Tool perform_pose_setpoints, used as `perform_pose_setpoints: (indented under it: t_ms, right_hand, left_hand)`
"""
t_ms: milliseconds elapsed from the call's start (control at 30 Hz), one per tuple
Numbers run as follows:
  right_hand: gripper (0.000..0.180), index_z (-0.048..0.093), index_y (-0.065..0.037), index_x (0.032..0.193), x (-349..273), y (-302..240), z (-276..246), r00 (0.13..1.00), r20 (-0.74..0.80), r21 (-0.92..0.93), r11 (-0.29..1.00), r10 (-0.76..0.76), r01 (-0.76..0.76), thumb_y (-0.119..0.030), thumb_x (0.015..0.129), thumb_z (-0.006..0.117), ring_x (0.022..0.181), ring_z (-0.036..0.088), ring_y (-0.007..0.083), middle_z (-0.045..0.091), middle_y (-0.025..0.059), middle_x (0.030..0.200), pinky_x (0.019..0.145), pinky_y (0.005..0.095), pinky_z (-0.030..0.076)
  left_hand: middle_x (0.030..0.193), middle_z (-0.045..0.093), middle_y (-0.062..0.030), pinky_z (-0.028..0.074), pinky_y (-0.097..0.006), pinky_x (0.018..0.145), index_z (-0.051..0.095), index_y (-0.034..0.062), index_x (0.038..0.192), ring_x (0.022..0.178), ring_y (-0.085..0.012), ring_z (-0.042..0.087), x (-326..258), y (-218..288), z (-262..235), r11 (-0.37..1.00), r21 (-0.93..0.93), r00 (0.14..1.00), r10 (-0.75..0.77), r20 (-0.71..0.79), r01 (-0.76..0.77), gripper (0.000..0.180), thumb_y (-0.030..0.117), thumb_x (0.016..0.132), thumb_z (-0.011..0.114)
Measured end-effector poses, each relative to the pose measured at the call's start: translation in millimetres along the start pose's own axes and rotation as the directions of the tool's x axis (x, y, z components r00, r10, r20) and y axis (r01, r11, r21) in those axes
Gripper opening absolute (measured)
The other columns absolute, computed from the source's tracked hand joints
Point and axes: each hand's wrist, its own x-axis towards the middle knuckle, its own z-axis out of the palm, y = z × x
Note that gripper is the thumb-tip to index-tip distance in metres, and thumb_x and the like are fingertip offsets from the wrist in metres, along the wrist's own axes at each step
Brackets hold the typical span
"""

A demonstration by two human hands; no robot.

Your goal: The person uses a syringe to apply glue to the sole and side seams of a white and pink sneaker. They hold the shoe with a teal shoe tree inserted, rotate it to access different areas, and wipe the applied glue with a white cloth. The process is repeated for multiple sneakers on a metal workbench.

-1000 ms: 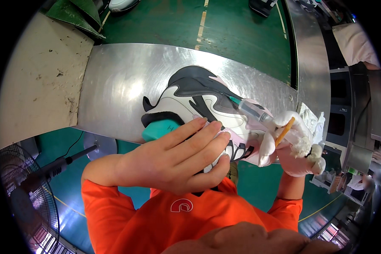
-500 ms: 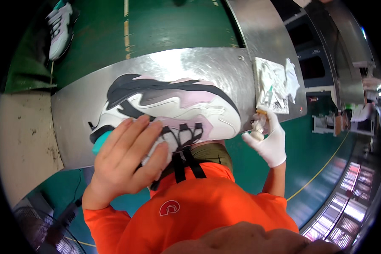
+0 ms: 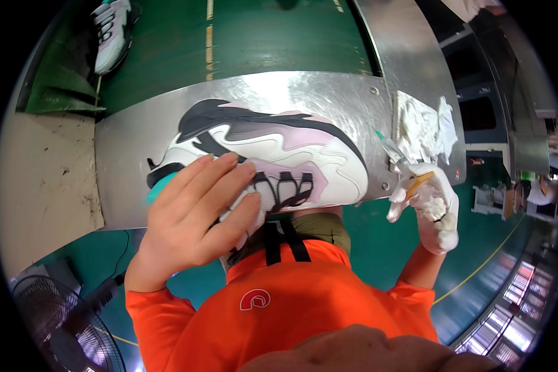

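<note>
A white, lilac and black sneaker [image 3: 338, 164] lies on its side on the metal table [image 3: 130, 149], toe to the right, its dark sole edge away from me. My left hand [image 3: 198, 211] is bare and closed over the sneaker's upper, near the tongue and the teal collar lining. To the right of the toe, my right hand [image 3: 437, 208] wears a white glove. Its curled fingers hold a slim clear syringe [image 3: 395, 152] with a green tip pointing up and left. A yellow-brown piece [image 3: 420, 185] shows at the fingers, and a small whitish lump lies in the palm.
Crumpled white cloth [image 3: 415, 127] lies on the table beyond my right hand. Another sneaker [image 3: 113, 37] sits at the far left on a green surface [image 3: 279, 43]. A beige board [image 3: 49, 180] borders the table's left end. A fan [image 3: 62, 328] stands at lower left.
My right hand has lifted the syringe off the white cloth and turned, so the green tip now leans left toward the sneaker. My left hand keeps its hold on the sneaker.
</note>
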Motion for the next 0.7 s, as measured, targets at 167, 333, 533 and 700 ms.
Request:
perform_pose_setpoints:
  t_ms: [167,333,533,700]
  right_hand:
    - [0.104,0.041,0.013,0.129,60,-3,38,0.953,0.302,0.324,0.940,0.003,-0.106,-0.048,0.055,0.083,0.074,0.066,0.0306,0.061,0.0240,0.092,0.061,0.0356,0.056]
    - [0.122,0.037,0.013,0.132,89,-2,55,0.911,0.384,0.261,0.928,0.152,-0.265,-0.058,0.046,0.087,0.085,0.066,0.0321,0.060,0.0266,0.103,0.071,0.0390,0.057]
    - [0.114,0.042,0.013,0.131,95,-1,64,0.918,0.369,0.164,0.961,0.148,-0.221,-0.063,0.056,0.080,0.099,0.064,0.0369,0.057,0.0282,0.121,0.080,0.0442,0.056]
    - [0.114,0.043,0.014,0.131,100,-5,69,0.919,0.359,0.092,0.974,0.163,-0.208,-0.066,0.058,0.078,0.099,0.064,0.0383,0.058,0.0296,0.118,0.077,0.0446,0.057]
  left_hand:
    - [0.111,0.068,-0.0141,0.055,-0.044,0.086,0.059,0.0104,0.101,0.102,-0.0329,0.066,-1,-1,2,0.999,-0.035,1.000,-0.007,0.002,0.007,0.023,0.014,0.081,0.070]
    - [0.111,0.068,-0.0126,0.056,-0.043,0.087,0.058,0.0118,0.102,0.100,-0.0311,0.067,-5,-5,5,1.000,0.012,0.999,0.021,-0.034,-0.021,0.019,0.019,0.085,0.066]
    - [0.111,0.068,-0.0115,0.055,-0.040,0.089,0.058,0.0139,0.101,0.100,-0.0283,0.067,-7,-4,7,1.000,0.015,0.998,-0.002,-0.055,0.003,0.015,0.017,0.087,0.064]
    - [0.111,0.068,-0.0105,0.054,-0.039,0.090,0.057,0.0147,0.100,0.100,-0.0270,0.067,-8,-4,9,1.000,0.023,0.997,-0.005,-0.083,0.007,0.014,0.016,0.087,0.062]
